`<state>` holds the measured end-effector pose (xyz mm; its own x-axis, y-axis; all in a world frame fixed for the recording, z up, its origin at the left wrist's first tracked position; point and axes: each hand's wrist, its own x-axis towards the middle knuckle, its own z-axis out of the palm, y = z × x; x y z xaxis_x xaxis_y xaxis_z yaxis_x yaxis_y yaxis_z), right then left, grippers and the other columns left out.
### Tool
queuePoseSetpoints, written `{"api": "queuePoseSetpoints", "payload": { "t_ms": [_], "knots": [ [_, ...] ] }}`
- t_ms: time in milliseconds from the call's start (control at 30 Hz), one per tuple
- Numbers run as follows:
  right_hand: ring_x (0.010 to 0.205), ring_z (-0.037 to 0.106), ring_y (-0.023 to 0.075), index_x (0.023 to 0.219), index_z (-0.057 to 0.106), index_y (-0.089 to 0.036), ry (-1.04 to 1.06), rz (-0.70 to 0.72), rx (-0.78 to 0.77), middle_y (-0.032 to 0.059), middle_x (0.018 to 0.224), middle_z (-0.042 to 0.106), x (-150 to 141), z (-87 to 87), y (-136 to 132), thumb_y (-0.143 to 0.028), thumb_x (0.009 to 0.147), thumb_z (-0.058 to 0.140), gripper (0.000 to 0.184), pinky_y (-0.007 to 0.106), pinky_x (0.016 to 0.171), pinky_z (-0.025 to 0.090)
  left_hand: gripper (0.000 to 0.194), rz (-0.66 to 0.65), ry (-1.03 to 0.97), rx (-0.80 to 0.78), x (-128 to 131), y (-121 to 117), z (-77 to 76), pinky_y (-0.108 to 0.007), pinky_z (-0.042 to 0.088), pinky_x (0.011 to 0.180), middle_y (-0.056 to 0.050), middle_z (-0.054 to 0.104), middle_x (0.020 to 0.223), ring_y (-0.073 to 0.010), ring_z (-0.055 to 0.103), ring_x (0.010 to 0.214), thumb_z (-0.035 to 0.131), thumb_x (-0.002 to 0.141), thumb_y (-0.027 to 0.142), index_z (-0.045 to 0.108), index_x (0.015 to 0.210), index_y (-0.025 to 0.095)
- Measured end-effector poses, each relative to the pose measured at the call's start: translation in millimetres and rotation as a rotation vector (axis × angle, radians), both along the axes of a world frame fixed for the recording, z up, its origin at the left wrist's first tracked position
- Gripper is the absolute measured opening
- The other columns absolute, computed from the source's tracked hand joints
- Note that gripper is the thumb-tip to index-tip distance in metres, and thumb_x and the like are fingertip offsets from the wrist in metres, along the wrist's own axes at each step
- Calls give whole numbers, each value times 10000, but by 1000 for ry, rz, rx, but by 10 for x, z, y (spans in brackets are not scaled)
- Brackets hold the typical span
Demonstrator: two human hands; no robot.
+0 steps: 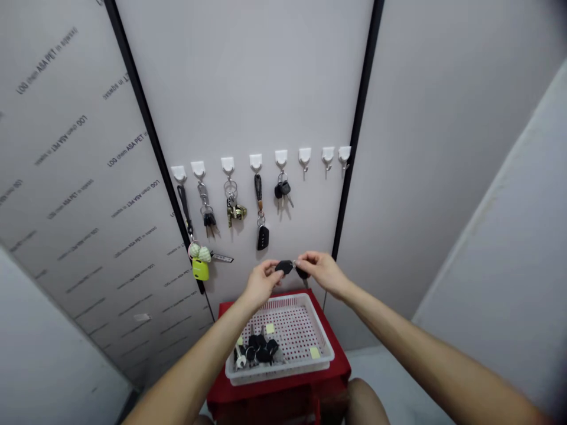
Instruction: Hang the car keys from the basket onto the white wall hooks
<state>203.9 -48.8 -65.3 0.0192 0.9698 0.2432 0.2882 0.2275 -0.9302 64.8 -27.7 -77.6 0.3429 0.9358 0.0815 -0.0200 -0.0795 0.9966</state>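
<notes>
My left hand (262, 281) and my right hand (321, 270) meet in front of the wall, above a white basket (322, 342). Both pinch a set of black keys (290, 268) held between them. The left fingers grip one black key head. The right fingers close on the ring and a second black key head. Several more black keys (259, 349) lie in the basket's near left corner.
A row of white hooks (256, 160) runs across the wall. Five hooks at the left carry key sets (261, 213); three at the right (326, 154) are bare. The basket sits on a red stand (283, 392). Black vertical strips (354, 141) frame the panel.
</notes>
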Motion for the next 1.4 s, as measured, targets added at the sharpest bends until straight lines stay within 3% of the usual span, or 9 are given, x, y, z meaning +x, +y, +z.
{"api": "queuePoseSetpoints", "payload": {
  "t_ms": [233,400,567,733,867,1000,1133,1267,1400],
  "knots": [
    [384,354,42,547,526,-118,-27,-325,294,-31,448,464,227,985,175,-274,557,493,159,176,384,294,351,80,109,503,385,161,763,-181,388,539,-10,557,737,-55,485,551,434,623,115,450,969,169],
    [456,441,77,572,566,-109,-112,-536,476,8,504,529,339,1392,483,-280,556,485,190,198,450,348,400,156,287,654,524,160,1189,-194,395,605,-37,545,896,-74,508,639,431,640,140,412,1039,177],
    [501,478,116,527,565,-136,-321,-687,501,14,452,512,311,1513,660,-244,577,463,157,227,507,366,412,242,436,732,510,219,1304,-229,375,699,-40,535,949,-106,509,725,450,629,161,421,1040,178],
    [518,483,138,476,536,-135,-487,-673,458,28,430,487,280,1487,641,-225,625,429,204,263,556,365,397,196,441,710,395,151,1144,-229,388,670,-47,542,932,-98,508,665,444,621,149,440,1018,156],
    [600,492,134,681,567,-123,-486,-649,544,38,586,540,344,1257,568,-202,639,402,188,273,617,371,347,95,482,618,130,58,640,-220,390,661,-50,549,905,-90,500,660,439,618,147,477,964,141],
    [661,479,116,881,516,-143,-516,-566,609,42,757,537,201,600,342,-153,637,385,277,266,670,359,309,-93,685,428,-279,-20,-172,-234,384,669,-50,573,820,-119,504,702,447,599,153,514,900,133],
    [631,491,112,796,566,-156,-743,66,273,46,719,557,-226,-349,-14,-165,629,416,225,227,612,369,293,-250,1105,383,-571,-163,-806,-264,368,687,-47,569,789,-176,490,771,516,513,148,548,803,173],
    [689,504,141,782,581,-198,-956,389,32,33,757,574,-565,-999,-169,-254,571,499,233,224,590,357,308,-283,1306,525,-629,-231,-1028,-296,364,693,-83,531,853,-214,462,824,497,526,172,521,833,162],
    [672,506,156,752,590,-211,-1094,372,-91,34,770,575,-609,-1175,-147,-327,526,525,263,217,526,334,250,-223,1260,513,-654,-156,-1033,-240,366,638,-54,542,771,-161,485,733,428,535,87,526,754,156]
  ]
}}
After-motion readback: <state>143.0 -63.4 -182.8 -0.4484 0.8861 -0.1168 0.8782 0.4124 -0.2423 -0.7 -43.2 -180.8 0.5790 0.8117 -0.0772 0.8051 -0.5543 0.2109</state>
